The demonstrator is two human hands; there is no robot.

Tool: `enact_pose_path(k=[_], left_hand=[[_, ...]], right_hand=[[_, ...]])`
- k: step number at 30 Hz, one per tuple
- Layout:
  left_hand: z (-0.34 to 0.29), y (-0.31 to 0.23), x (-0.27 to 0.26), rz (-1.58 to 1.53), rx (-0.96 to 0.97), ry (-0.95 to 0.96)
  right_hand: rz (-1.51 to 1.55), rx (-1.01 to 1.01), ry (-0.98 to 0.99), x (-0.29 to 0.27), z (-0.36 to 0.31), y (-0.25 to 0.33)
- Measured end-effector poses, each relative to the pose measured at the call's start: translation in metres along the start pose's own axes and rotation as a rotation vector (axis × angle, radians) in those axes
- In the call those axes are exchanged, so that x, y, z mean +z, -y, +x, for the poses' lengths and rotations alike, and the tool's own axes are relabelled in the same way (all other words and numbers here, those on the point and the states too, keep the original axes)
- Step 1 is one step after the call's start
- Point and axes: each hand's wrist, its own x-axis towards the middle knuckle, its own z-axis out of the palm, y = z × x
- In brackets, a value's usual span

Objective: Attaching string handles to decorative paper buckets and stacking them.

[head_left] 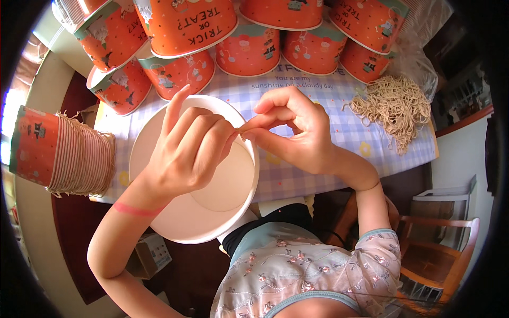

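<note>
1. Right hand [297, 127]: thumb and forefinger tips pressed together on a short tan strand [243, 136] at the right rim of the white-lined bucket [225, 180].
2. Left hand [193, 148]: over the bucket's mouth, little finger raised, the others curled beside the strand; I cannot tell what they grip.
3. Tan string heap [395, 108]: right of the bucket, well apart.
4. Nested orange buckets [33, 148]: left of the bucket.
5. Stacked orange buckets [185, 26]: beyond the bucket.
</note>
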Motion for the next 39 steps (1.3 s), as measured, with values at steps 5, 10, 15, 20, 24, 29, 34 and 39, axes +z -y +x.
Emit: enact_pose_path(k=[5,10,15,20,24,29,34,39], left_hand=[[-0.004,0.005,0.001,0.277,0.178,-0.047],[-0.004,0.006,0.001,0.360,0.320,-0.071],[-0.008,0.008,0.003,0.388,0.346,-0.112],[-0.015,0.010,0.003,0.445,0.413,-0.150],[-0.015,0.009,0.000,0.436,0.459,-0.158],[-0.021,0.011,-0.001,0.444,0.451,-0.168],[-0.022,0.011,-0.003,0.431,0.433,-0.166],[-0.021,0.010,-0.004,0.427,0.450,-0.190]], right_hand=[[-0.140,-0.073,-0.006,0.003,-0.002,0.004],[-0.230,-0.230,-0.045,0.002,-0.006,0.003],[-0.245,-0.313,0.021,0.000,-0.004,0.006],[-0.052,-0.039,0.191,-0.011,0.009,0.015],[-0.032,-0.034,0.400,-0.017,0.021,0.020],[-0.091,-0.162,0.475,-0.012,0.025,0.020],[-0.453,-0.434,0.320,-0.001,0.015,0.020],[-0.501,-0.390,0.326,0.001,0.008,0.025]])
